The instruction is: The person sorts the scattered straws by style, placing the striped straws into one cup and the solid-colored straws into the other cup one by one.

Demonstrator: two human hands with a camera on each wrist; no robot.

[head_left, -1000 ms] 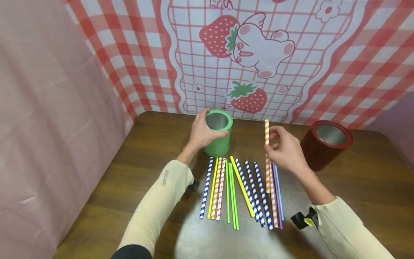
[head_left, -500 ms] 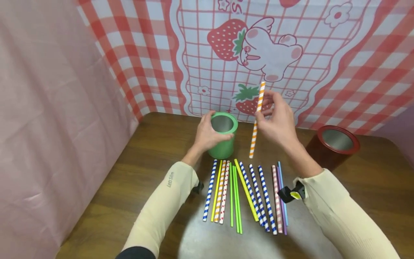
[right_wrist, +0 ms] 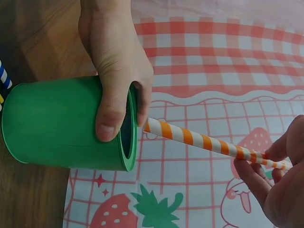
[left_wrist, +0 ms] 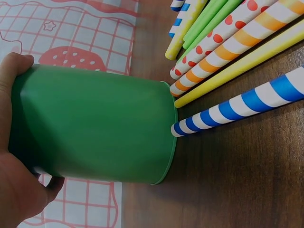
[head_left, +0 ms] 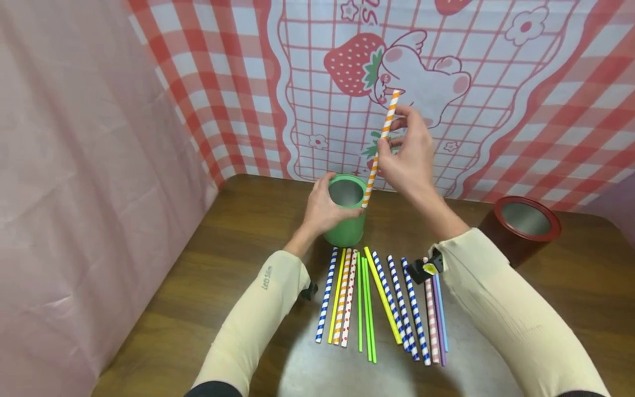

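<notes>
A green can (head_left: 344, 230) stands upright at the back of the table. My left hand (head_left: 324, 208) grips it near the rim, thumb in front and fingers round the far side. In the right wrist view the left thumb lies across the outside of the green can (right_wrist: 57, 123). My right hand (head_left: 409, 151) pinches an orange-and-white striped straw (head_left: 389, 114) in the air, slightly tilted. The straw's lower end is close to the can's rim at its right side. The right wrist view shows that end of the striped straw (right_wrist: 190, 137) just outside the can's mouth.
Several straws lie in front of the can, among them a blue-striped straw (head_left: 327, 295), a red-dotted straw (head_left: 349, 298), a green straw (head_left: 359, 303) and a purple straw (head_left: 439, 320). A dark red can (head_left: 516, 231) stands at the right. Behind the table (head_left: 198, 286) hangs a checked cloth (head_left: 238, 88).
My right hand has lifted the orange-striped straw off the right end of the row and carried it up and left to the green can. My left hand still grips the can.
</notes>
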